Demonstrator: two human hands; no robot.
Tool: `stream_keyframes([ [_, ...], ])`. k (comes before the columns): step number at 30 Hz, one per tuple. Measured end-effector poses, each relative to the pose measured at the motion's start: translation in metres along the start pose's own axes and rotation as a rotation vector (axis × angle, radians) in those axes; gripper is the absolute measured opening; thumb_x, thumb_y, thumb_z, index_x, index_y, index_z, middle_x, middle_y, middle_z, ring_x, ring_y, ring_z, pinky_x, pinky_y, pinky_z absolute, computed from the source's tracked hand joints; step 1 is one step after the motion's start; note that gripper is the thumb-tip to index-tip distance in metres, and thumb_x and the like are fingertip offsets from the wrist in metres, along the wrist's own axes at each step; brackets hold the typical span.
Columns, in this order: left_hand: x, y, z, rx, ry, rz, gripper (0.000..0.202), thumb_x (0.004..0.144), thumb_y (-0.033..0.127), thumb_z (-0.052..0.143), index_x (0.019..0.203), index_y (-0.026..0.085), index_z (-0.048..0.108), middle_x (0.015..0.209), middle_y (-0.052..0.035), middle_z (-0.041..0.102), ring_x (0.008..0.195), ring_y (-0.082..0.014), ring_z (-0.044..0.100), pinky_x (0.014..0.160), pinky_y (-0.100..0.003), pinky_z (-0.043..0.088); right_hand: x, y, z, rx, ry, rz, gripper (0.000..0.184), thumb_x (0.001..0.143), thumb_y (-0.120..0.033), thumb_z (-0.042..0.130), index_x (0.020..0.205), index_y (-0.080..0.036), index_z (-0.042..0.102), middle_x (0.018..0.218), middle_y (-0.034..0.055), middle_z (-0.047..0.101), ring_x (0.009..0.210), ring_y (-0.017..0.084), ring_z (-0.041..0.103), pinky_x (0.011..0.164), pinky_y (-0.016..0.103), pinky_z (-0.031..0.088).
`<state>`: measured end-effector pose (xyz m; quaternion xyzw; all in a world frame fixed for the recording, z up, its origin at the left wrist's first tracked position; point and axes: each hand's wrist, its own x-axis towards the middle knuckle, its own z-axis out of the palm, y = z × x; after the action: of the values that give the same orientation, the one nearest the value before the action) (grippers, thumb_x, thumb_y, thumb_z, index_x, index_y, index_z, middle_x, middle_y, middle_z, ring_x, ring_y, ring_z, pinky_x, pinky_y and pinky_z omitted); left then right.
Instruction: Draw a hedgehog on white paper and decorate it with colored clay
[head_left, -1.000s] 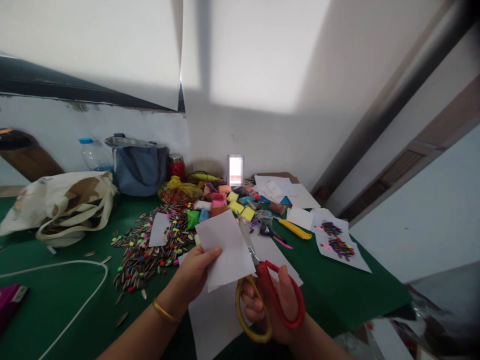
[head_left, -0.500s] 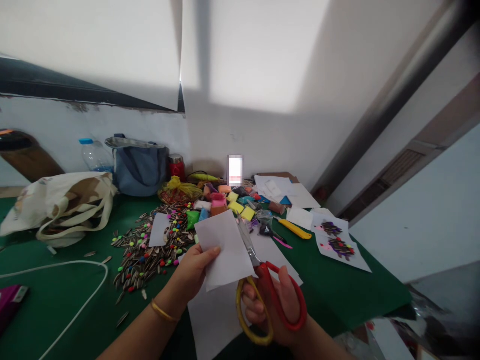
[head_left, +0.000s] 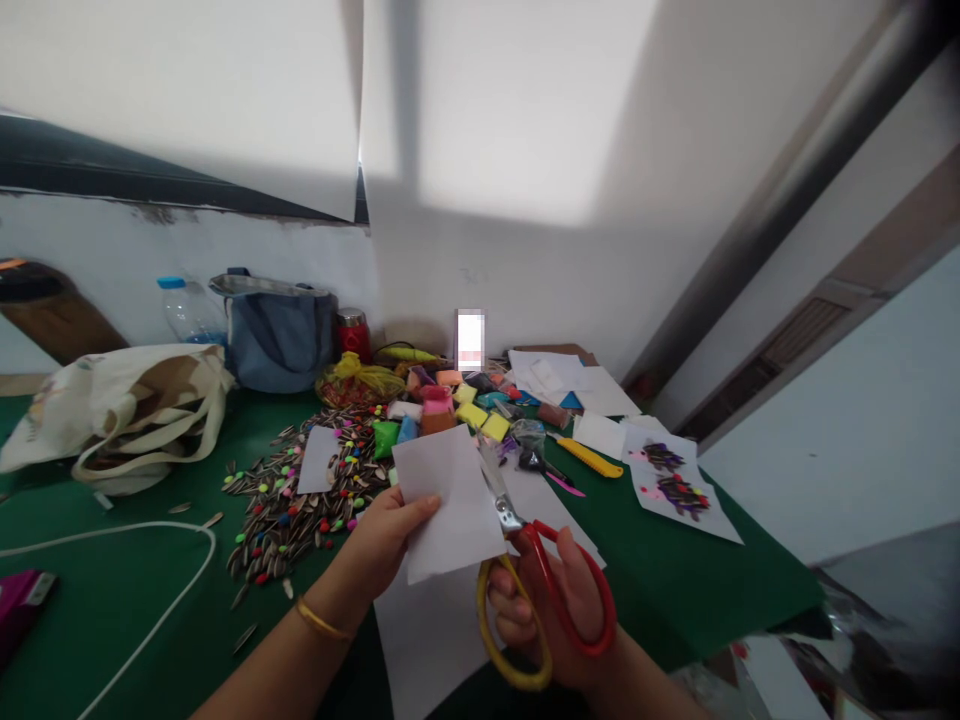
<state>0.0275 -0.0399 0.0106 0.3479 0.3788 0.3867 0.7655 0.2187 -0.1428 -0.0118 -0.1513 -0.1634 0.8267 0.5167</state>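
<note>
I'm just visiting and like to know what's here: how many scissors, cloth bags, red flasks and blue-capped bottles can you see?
Scissors: 1
Cloth bags: 2 (blue bag, cream bag)
Red flask: 1
Blue-capped bottle: 1
Total: 5

The left hand (head_left: pixel 390 540) grips the paper (head_left: pixel 451 505) above the tabletop (head_left: pixel 675 590); the right hand (head_left: pixel 564 635) holds the scissors (head_left: pixel 511 516) at the paper's right edge.

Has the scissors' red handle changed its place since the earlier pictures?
Yes, slightly: judged against the motionless yellow cutter, the red handle sits a little further right.
</note>
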Motion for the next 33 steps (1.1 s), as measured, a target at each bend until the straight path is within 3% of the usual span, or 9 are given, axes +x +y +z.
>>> stream_keyframes([
  [12,0.001,0.01,-0.009,0.122,0.066,0.022,0.038,0.064,0.028,0.085,0.095,0.01,0.07,0.079,-0.0114,0.076,0.064,-0.0224,0.07,0.057,-0.028,0.055,-0.004,-0.007,-0.001,0.112,-0.055,0.05,0.057,0.084,-0.071,0.052,0.102,-0.017,0.059,0.08,0.002,0.052,0.055,0.007,0.032,0.051,0.019,0.022],
  [20,0.0,-0.004,0.003,0.006,0.012,-0.07,0.039,0.067,0.025,0.082,0.1,0.01,0.067,0.084,-0.0124,0.076,0.065,-0.0229,0.071,0.064,-0.031,0.057,0.002,-0.003,-0.001,0.061,0.005,-0.007,0.051,0.083,-0.068,0.057,0.099,-0.019,0.061,0.077,0.002,0.053,0.055,0.008,0.035,0.052,0.02,0.021],
  [33,0.001,-0.008,0.005,0.0,0.031,-0.085,0.039,0.067,0.026,0.082,0.099,0.009,0.066,0.085,-0.0135,0.076,0.065,-0.022,0.07,0.061,-0.03,0.056,0.005,0.002,-0.003,0.021,-0.009,-0.05,0.059,0.083,-0.075,0.049,0.09,-0.018,0.061,0.067,-0.0016,0.047,0.051,0.007,0.024,0.049,0.019,0.019],
])
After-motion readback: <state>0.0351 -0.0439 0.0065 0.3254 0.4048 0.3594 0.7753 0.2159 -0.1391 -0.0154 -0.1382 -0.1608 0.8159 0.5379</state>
